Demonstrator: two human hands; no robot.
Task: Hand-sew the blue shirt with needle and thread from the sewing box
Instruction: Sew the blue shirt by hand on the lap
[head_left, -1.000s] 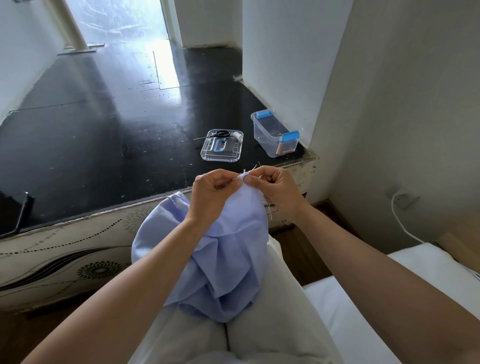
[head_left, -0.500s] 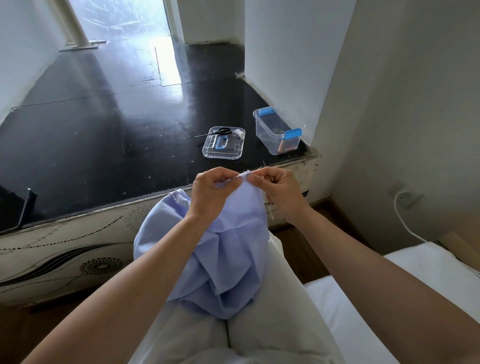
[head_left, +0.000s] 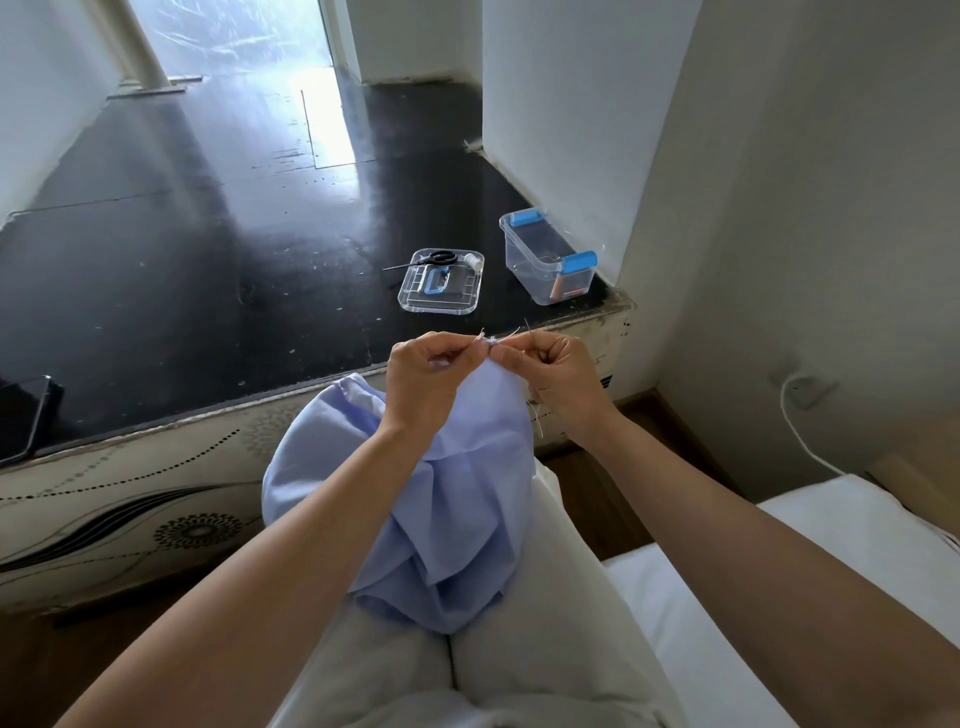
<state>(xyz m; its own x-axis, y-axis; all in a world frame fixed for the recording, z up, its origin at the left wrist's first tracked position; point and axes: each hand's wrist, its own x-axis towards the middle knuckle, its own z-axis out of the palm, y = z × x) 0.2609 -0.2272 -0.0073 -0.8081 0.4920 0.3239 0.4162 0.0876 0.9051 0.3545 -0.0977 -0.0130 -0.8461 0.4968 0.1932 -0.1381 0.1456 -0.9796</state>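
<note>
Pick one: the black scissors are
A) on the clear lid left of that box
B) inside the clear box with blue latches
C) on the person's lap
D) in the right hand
A: the scissors lie across the far edge of the clear lid, left of the box, while the left hand and right hand both pinch the shirt.

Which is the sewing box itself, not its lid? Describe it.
On the black platform, go to the near right corner by the white wall. Two clear plastic things sit there: the box is the deep tub with blue clips; the flat lid beside it carries scissors.
</note>
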